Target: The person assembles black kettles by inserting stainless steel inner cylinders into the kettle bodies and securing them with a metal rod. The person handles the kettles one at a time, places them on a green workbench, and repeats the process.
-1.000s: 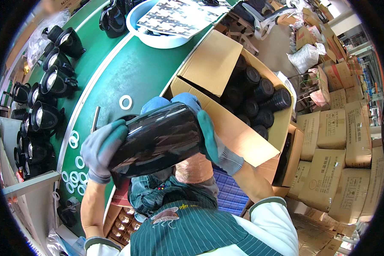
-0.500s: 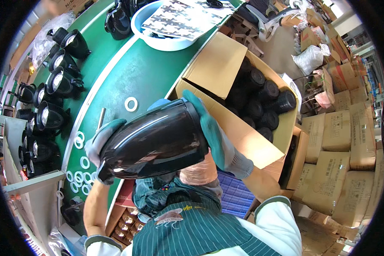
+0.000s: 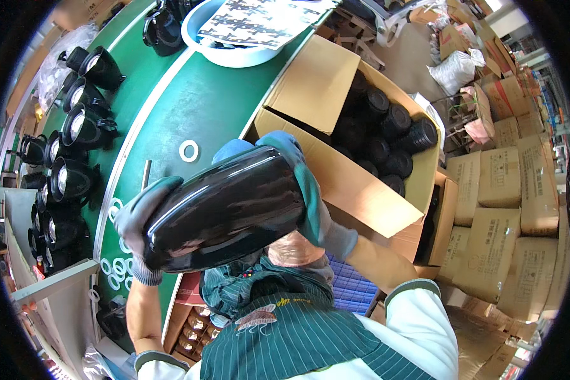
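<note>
A large, glossy black jug shell point(image 3: 225, 212) lies on its side in the air between my gloved hands, above my lap. My left hand point(image 3: 144, 221), in a grey and green glove, is wrapped round its narrower left end. At the wider right end, my right hand point(image 3: 307, 196) clasps the rim, its fingers curled over the top edge. Behind the shell a rounded blue thing point(image 3: 232, 149) shows in part; its kind is hidden. White rings point(image 3: 115, 271) lie on the green table near my left wrist, and a single white ring point(image 3: 189, 151) lies farther out.
Black jugs point(image 3: 76, 126) stand in rows along the left of the green table point(image 3: 171, 107). A pale blue basin point(image 3: 234, 58) holds patterned sheets. To the right, an open carton point(image 3: 310, 82) contains black cylindrical parts point(image 3: 377, 101). Stacked cartons point(image 3: 487, 237) fill the far right.
My right hand has shifted its hold, its fingers now curling over the shell's right end instead of lying flat along it. The shell has turned slightly, and the view has moved a little.
</note>
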{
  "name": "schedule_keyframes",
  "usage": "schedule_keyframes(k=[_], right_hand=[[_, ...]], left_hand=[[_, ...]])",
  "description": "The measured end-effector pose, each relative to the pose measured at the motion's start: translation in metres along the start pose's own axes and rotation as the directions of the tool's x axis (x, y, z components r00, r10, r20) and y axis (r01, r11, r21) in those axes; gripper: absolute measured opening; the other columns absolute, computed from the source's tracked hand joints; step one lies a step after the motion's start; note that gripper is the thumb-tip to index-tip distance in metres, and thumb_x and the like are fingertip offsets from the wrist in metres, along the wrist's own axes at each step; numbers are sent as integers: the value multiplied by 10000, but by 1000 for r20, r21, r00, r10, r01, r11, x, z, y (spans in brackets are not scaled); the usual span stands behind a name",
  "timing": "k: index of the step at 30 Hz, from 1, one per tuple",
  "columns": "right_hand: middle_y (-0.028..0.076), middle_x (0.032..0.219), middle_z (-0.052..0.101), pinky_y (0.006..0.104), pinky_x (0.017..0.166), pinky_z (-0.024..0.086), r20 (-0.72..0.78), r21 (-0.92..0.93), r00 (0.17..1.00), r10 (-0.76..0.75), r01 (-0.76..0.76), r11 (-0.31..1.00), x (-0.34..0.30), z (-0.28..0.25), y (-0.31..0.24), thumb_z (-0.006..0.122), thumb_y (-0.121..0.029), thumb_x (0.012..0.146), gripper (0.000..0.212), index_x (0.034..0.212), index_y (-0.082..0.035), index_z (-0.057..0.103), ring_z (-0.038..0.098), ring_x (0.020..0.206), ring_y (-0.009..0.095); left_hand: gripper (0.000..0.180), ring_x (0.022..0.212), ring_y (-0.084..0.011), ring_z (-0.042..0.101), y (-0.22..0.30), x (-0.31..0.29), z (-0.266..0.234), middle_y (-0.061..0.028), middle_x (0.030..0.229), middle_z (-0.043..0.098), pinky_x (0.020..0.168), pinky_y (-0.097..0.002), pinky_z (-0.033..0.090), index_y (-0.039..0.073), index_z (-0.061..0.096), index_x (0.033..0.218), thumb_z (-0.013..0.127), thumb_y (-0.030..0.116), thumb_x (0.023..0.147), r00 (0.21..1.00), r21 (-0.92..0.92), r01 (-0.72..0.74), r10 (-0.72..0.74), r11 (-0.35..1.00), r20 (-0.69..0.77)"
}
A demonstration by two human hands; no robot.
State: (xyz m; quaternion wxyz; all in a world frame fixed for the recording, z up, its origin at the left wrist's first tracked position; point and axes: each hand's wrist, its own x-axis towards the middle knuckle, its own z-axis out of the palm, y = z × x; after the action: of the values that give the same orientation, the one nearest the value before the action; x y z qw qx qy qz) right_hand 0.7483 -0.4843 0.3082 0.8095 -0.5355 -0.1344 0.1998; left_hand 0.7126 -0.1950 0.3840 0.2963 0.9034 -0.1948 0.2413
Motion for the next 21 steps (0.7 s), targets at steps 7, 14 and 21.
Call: schedule_keyframes(k=[7, 14, 21], right_hand=[[132, 1567, 468, 430, 1227, 358, -117, 275, 962, 248, -208, 939, -8, -22, 21, 385, -587, 1071, 702, 1589, -114, 357, 474, 1423, 241], [131, 1599, 411, 399, 1224, 334, 192, -245, 960, -205, 249, 937, -16, -9, -29, 530, -466, 1053, 740, 1615, -61, 270, 429, 1443, 233], [132, 1609, 391, 386, 1221, 325, 98, -80, 938, -332, 340, 937, -32, 19, -34, 602, -437, 1026, 813, 1628, -40, 225, 419, 1445, 231]], left_hand=[[470, 959, -309, 752, 5, 29, 3, -125, 1106, 750, 834, -388, 601, 82, 755, 1166, 720, 170, 706, 960, 131, -233, 207, 964, 190], [447, 981, -283, 736, -48, -65, 72, -130, 1095, 744, 916, -393, 590, -17, 714, 1183, 783, 253, 835, 794, -700, 569, -509, 431, 332], [461, 1053, -268, 697, -67, -99, 70, -154, 1173, 694, 955, -395, 574, -29, 655, 1254, 732, 250, 896, 720, -740, 631, -532, 233, 446]])
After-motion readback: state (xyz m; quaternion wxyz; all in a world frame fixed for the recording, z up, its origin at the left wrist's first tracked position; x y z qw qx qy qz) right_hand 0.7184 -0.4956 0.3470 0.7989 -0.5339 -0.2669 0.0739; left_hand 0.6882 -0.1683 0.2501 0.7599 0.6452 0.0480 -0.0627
